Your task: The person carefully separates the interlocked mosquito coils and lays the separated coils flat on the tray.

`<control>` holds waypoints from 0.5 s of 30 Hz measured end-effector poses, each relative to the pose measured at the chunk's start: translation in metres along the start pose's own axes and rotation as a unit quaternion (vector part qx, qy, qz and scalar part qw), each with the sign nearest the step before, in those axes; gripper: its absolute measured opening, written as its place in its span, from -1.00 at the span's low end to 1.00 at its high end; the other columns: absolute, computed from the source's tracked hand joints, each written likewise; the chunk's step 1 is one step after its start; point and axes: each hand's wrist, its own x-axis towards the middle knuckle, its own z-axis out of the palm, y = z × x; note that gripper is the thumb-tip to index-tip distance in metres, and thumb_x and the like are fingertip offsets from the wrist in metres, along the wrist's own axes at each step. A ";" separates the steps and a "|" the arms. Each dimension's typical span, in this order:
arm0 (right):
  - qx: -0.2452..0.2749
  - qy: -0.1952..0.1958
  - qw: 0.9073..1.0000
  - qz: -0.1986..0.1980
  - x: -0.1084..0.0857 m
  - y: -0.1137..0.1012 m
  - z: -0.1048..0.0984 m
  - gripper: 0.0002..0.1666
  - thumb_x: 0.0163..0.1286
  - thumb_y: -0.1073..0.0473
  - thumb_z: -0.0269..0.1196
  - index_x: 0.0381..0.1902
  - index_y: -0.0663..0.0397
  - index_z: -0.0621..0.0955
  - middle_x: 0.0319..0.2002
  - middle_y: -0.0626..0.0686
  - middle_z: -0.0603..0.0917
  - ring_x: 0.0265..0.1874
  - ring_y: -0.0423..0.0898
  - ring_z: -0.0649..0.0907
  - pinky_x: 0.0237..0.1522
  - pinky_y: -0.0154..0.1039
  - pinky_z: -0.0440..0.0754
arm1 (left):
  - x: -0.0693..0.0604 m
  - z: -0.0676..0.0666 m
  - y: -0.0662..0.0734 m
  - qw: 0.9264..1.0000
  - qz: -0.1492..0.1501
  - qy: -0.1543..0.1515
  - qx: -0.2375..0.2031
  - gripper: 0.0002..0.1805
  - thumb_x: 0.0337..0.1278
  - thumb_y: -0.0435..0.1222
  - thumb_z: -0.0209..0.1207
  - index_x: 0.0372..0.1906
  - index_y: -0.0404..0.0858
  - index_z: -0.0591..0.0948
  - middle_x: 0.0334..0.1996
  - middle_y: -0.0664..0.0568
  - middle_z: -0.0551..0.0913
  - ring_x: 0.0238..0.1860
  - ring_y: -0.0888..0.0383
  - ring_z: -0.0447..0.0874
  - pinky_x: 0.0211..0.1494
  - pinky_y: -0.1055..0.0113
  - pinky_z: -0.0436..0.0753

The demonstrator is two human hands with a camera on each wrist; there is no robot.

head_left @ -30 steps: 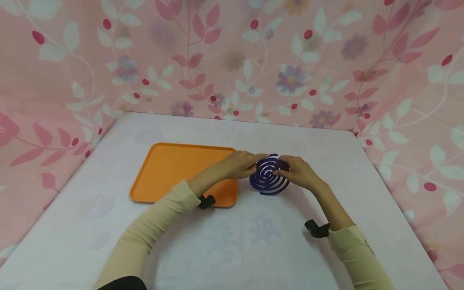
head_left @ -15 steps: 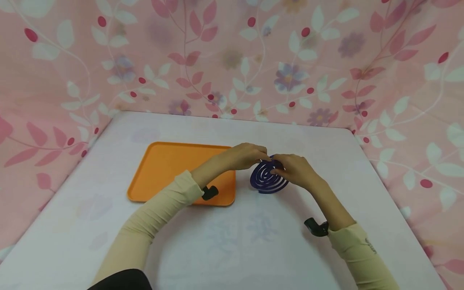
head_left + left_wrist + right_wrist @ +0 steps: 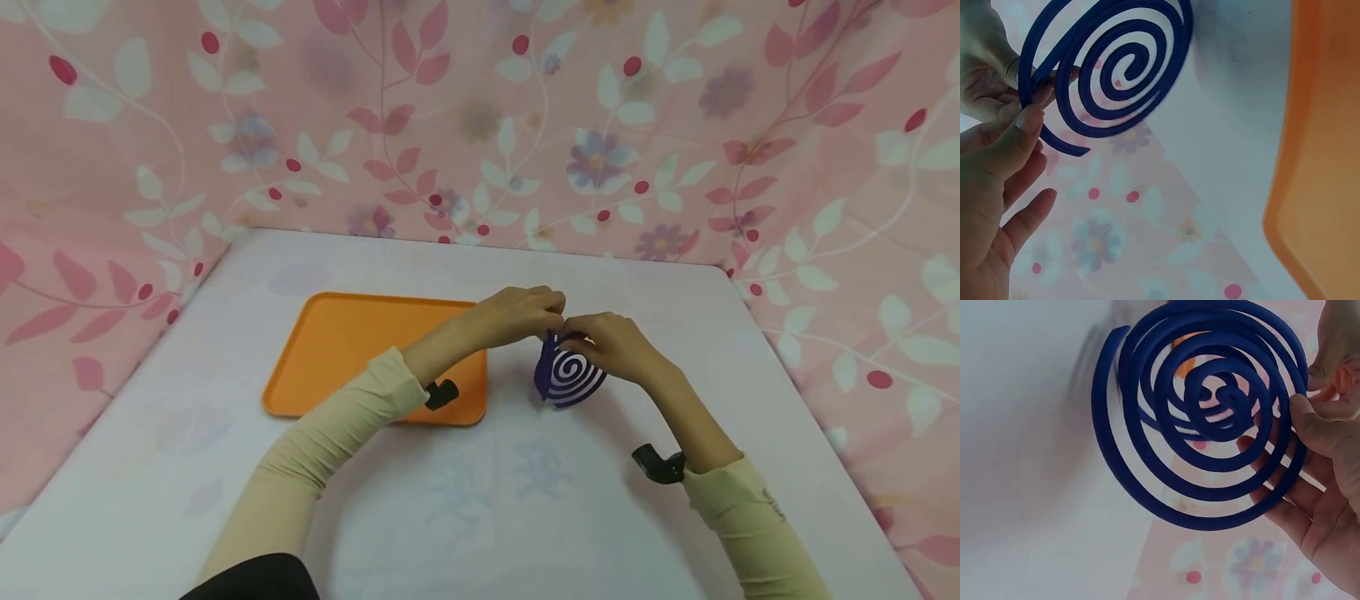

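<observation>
Above the white cloth-covered table (image 3: 495, 517), just beyond the right edge of the flat orange rectangular tray (image 3: 337, 350), a dark-blue matte spiral coil (image 3: 1219, 464) shows its turns broadside, and a second dark-blue spiral coil (image 3: 543, 379) stands nearly edge-on at its left. The two come together toward the top; whether their lower rims touch the cloth, I cannot tell. The right hand (image 3: 611, 342) grips the broadside one, thumb in front and fingers behind. The left hand (image 3: 517, 317) pinches an outer turn, seemingly of the edge-on one, with a lower finger standing clear of it.

Both look light, stiff and probably brittle: narrow turns with open gaps that could snap if bent or twisted. The dull surface should not slip much. The safest hold is likely across several outer turns, pressed lightly; a lone loose end would give least support.
</observation>
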 end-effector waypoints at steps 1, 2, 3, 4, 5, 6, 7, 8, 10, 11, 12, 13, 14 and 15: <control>0.008 -0.002 1.000 0.000 0.000 0.000 -0.001 -0.88 0.19 0.22 0.27 -0.29 0.06 0.65 -0.38 -0.04 0.71 -0.41 -0.17 0.60 -0.34 -0.18 0.55 | 0.001 -0.001 0.000 1.000 -0.001 -0.007 0.000 -0.89 0.02 -0.21 0.22 -0.29 -0.06 0.62 -0.25 0.16 0.55 -0.16 0.23 0.51 -0.22 0.48 0.55; 0.018 -0.003 1.000 0.001 0.001 0.000 -0.003 -0.88 0.18 0.22 0.28 -0.29 0.05 0.66 -0.37 -0.04 0.71 -0.38 -0.15 0.62 -0.32 -0.16 0.56 | 0.001 -0.003 0.000 1.000 -0.004 -0.015 -0.001 -0.89 0.03 -0.21 0.22 -0.28 -0.07 0.62 -0.23 0.17 0.58 -0.12 0.22 0.52 -0.19 0.46 0.56; 0.027 -0.004 1.000 0.001 0.001 0.001 -0.004 -0.88 0.18 0.23 0.28 -0.29 0.03 0.67 -0.36 -0.04 0.71 -0.36 -0.14 0.63 -0.30 -0.15 0.57 | 0.002 -0.005 0.000 1.000 -0.008 -0.026 -0.002 -0.89 0.05 -0.22 0.21 -0.27 -0.07 0.61 -0.23 0.18 0.62 -0.12 0.22 0.55 -0.17 0.44 0.57; 0.037 -0.006 0.999 0.001 0.001 0.002 -0.004 -0.87 0.18 0.24 0.28 -0.28 0.03 0.68 -0.35 -0.04 0.72 -0.34 -0.13 0.64 -0.27 -0.14 0.58 | 0.002 -0.006 0.000 0.999 -0.012 -0.036 -0.006 -0.88 0.07 -0.23 0.20 -0.26 -0.08 0.60 -0.23 0.18 0.65 -0.12 0.21 0.57 -0.15 0.42 0.58; 0.045 -0.008 0.999 -0.001 0.001 0.002 -0.005 -0.87 0.18 0.24 0.27 -0.27 0.03 0.68 -0.34 -0.04 0.72 -0.32 -0.12 0.65 -0.25 -0.13 0.59 | 0.002 -0.007 0.000 0.999 -0.018 -0.047 -0.010 -0.89 0.08 -0.23 0.19 -0.25 -0.09 0.59 -0.24 0.18 0.67 -0.12 0.21 0.59 -0.14 0.40 0.58; 0.051 -0.010 0.999 -0.003 0.002 0.003 -0.006 -0.86 0.18 0.24 0.27 -0.27 0.03 0.68 -0.32 -0.04 0.72 -0.30 -0.12 0.66 -0.22 -0.13 0.60 | 0.002 -0.009 0.000 0.998 -0.024 -0.056 -0.014 -0.88 0.09 -0.22 0.19 -0.25 -0.09 0.59 -0.26 0.19 0.68 -0.14 0.22 0.60 -0.13 0.39 0.59; 0.057 -0.012 0.998 -0.005 0.002 0.003 -0.006 -0.86 0.18 0.25 0.27 -0.26 0.03 0.68 -0.31 -0.04 0.72 -0.28 -0.13 0.66 -0.21 -0.13 0.60 | 0.002 -0.010 0.000 0.997 -0.028 -0.065 -0.019 -0.88 0.09 -0.20 0.18 -0.26 -0.09 0.58 -0.28 0.18 0.70 -0.16 0.22 0.62 -0.14 0.38 0.59; 0.064 -0.015 0.998 -0.007 0.002 0.004 -0.007 -0.86 0.18 0.25 0.27 -0.26 0.03 0.68 -0.31 -0.04 0.72 -0.29 -0.14 0.65 -0.21 -0.14 0.60 | 0.002 -0.011 -0.001 0.997 -0.032 -0.071 -0.024 -0.88 0.09 -0.19 0.18 -0.26 -0.10 0.59 -0.31 0.18 0.70 -0.20 0.22 0.63 -0.16 0.38 0.59; 0.076 -0.022 0.997 -0.012 0.003 0.005 -0.008 -0.85 0.19 0.25 0.26 -0.26 0.04 0.68 -0.31 -0.03 0.72 -0.32 -0.17 0.64 -0.23 -0.20 0.59 | 0.002 -0.013 -0.002 0.996 -0.037 -0.080 -0.036 -0.86 0.08 -0.18 0.19 -0.25 -0.09 0.61 -0.31 0.17 0.69 -0.23 0.23 0.64 -0.15 0.38 0.59; 0.083 -0.024 0.996 -0.013 0.003 0.005 -0.008 -0.85 0.19 0.26 0.26 -0.25 0.05 0.69 -0.31 -0.03 0.72 -0.34 -0.18 0.62 -0.25 -0.24 0.58 | 0.002 -0.014 -0.002 0.995 -0.038 -0.081 -0.040 -0.84 0.07 -0.16 0.19 -0.24 -0.10 0.63 -0.30 0.16 0.69 -0.23 0.22 0.64 -0.14 0.38 0.59; 0.093 -0.026 0.995 -0.013 0.003 0.006 -0.009 -0.85 0.19 0.26 0.26 -0.26 0.06 0.69 -0.32 -0.03 0.72 -0.36 -0.19 0.61 -0.27 -0.27 0.57 | 0.001 -0.014 -0.003 0.995 -0.037 -0.083 -0.045 -0.83 0.07 -0.17 0.19 -0.23 -0.10 0.64 -0.30 0.15 0.68 -0.23 0.23 0.64 -0.13 0.38 0.58; 0.104 -0.028 0.994 -0.012 0.003 0.006 -0.010 -0.85 0.19 0.27 0.26 -0.26 0.07 0.69 -0.33 -0.02 0.72 -0.38 -0.19 0.60 -0.28 -0.31 0.55 | 0.001 -0.015 -0.004 0.995 -0.036 -0.083 -0.051 -0.84 0.07 -0.18 0.19 -0.24 -0.10 0.66 -0.30 0.14 0.67 -0.23 0.23 0.63 -0.12 0.38 0.58; 0.116 -0.030 0.993 -0.010 0.003 0.007 -0.010 -0.85 0.19 0.28 0.26 -0.27 0.08 0.69 -0.34 -0.02 0.71 -0.40 -0.19 0.59 -0.30 -0.34 0.54 | 0.000 -0.015 -0.005 0.994 -0.037 -0.084 -0.057 -0.84 0.08 -0.18 0.19 -0.24 -0.10 0.67 -0.30 0.14 0.66 -0.24 0.23 0.63 -0.11 0.39 0.57; 0.126 -0.032 0.992 -0.007 0.003 0.008 -0.011 -0.86 0.19 0.28 0.25 -0.27 0.09 0.69 -0.35 -0.02 0.71 -0.41 -0.18 0.58 -0.30 -0.36 0.53 | 0.000 -0.016 -0.005 0.994 -0.040 -0.085 -0.064 -0.84 0.09 -0.19 0.18 -0.24 -0.10 0.67 -0.31 0.13 0.64 -0.25 0.24 0.62 -0.12 0.40 0.57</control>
